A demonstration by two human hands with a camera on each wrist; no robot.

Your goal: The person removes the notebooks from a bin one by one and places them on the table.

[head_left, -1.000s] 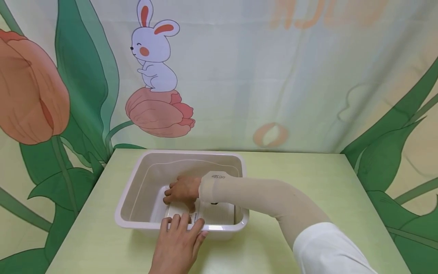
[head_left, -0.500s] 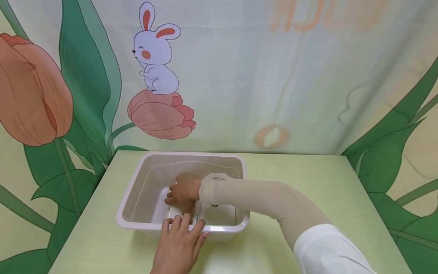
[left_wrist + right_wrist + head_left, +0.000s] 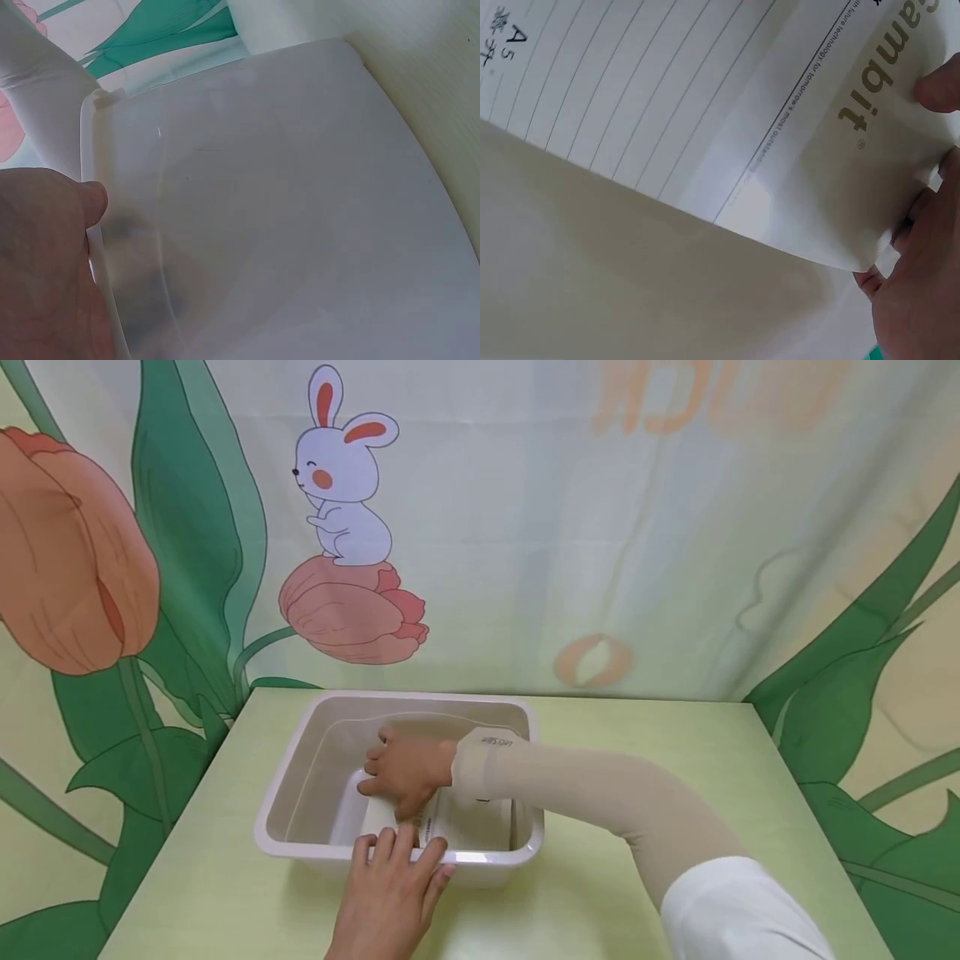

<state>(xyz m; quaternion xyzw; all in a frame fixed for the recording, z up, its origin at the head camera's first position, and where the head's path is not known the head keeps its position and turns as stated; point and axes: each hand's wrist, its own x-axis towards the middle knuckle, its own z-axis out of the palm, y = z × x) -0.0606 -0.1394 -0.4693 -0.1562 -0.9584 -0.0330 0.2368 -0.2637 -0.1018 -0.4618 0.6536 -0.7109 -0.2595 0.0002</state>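
Observation:
A pale plastic tub (image 3: 296, 760) stands on the table. My left hand (image 3: 386, 893) grips its near rim, fingers over the inside and thumb outside; the left wrist view shows the tub's outer wall (image 3: 262, 202) beside the thumb. Inside the tub lies a light notebook (image 3: 480, 827) with ruled lines, handwritten marks and the printed word "Gambit". My right hand (image 3: 408, 768) reaches in and holds the notebook's left part. In the right wrist view the thumb is on the cover (image 3: 795, 180) and the other fingers are along its edge. The sleeve hides part of the notebook.
The tub sits on the left half of a pale green table (image 3: 645, 827). Behind the table hangs a cloth backdrop (image 3: 495, 577) printed with a rabbit and tulips. My right forearm, in a beige sleeve (image 3: 585, 785), crosses the tub's right wall.
My right hand and forearm have shifted slightly to the right inside the tub, the fingers a little more spread. My left hand stays on the near rim, and the tub has hardly moved.

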